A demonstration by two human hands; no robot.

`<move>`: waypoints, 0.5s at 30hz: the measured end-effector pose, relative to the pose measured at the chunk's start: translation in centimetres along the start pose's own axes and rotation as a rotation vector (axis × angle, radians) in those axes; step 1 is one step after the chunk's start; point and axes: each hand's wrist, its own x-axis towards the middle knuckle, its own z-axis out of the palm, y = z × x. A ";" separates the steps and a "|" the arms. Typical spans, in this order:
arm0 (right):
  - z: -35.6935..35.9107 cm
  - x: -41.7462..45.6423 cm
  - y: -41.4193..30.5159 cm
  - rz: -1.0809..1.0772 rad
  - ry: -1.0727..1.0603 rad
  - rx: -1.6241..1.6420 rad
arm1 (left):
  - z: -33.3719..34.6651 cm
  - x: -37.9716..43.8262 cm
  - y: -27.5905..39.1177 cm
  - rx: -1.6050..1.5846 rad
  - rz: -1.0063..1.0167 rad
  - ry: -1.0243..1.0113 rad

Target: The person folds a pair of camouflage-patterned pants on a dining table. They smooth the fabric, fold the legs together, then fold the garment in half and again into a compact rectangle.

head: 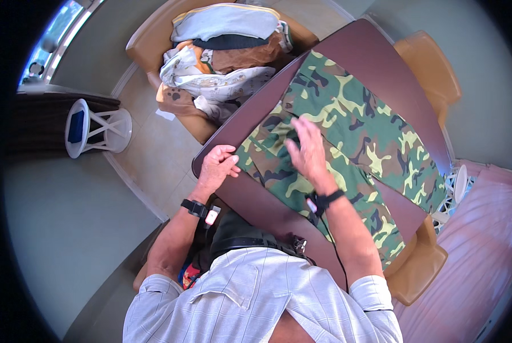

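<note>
A pair of camouflage trousers point(346, 124) lies spread over the dark red table point(264, 218), its waist end towards the upper left and its legs running to the lower right. By the trousers' left corner, at the table's edge, is my left hand point(218, 168), fingers curled; whether it pinches the cloth cannot be told. My right hand point(308, 150) rests on or just above the upper part of the trousers, fingers apart and gripping nothing. Both wrists wear black straps with small devices.
A tan chair point(148, 43) beyond the table holds a heap of clothes point(226, 64). More tan chairs stand at the right point(429, 73) and lower right point(423, 266). A white stool point(118, 130) is at the left, near a dark curtain. Pink cloth point(483, 240) lies at the right.
</note>
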 end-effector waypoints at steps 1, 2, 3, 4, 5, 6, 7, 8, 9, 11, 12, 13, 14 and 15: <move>-1.0 -2.3 -0.6 -0.045 -0.017 0.041 | 0.0 0.1 -0.1 0.004 0.023 0.010; -2.1 -4.7 -1.3 -0.097 -0.033 0.044 | -0.1 0.2 0.0 0.040 0.027 0.021; -3.2 -7.5 -2.0 -0.094 -0.069 0.077 | 0.0 0.5 0.1 0.075 0.034 0.029; -3.9 -10.2 -2.5 -0.079 -0.106 0.087 | 0.2 0.6 0.4 0.069 0.017 0.034; -4.7 -12.6 -3.1 -0.040 -0.189 0.055 | 0.5 0.5 0.9 0.077 -0.006 0.042; -5.2 -15.0 -3.6 -0.017 -0.214 0.042 | 0.8 0.4 1.6 0.086 -0.027 0.048; -5.5 -17.0 -3.6 0.005 -0.239 0.028 | 1.2 0.3 2.2 0.095 -0.047 0.055; -5.5 -18.6 -3.3 0.017 -0.217 -0.019 | 1.1 0.7 2.3 0.073 -0.070 0.056; -5.3 -20.1 -2.6 0.031 -0.195 -0.064 | 1.3 1.0 2.8 0.096 -0.092 0.058; -4.7 -21.8 -1.3 0.087 -0.141 -0.073 | 1.9 1.5 3.9 0.140 -0.137 0.065; -4.6 -21.9 -1.1 0.127 -0.107 -0.036 | 2.3 1.8 4.3 0.175 -0.152 0.078; -4.6 -21.9 -0.9 0.166 -0.073 0.002 | 2.7 2.2 4.8 0.205 -0.156 0.074; -4.6 -21.9 -0.6 0.178 -0.048 0.027 | 3.0 2.6 5.3 0.233 -0.160 0.071; -4.7 -21.8 -0.2 0.196 -0.052 0.061 | 3.3 3.2 5.4 0.258 -0.167 0.066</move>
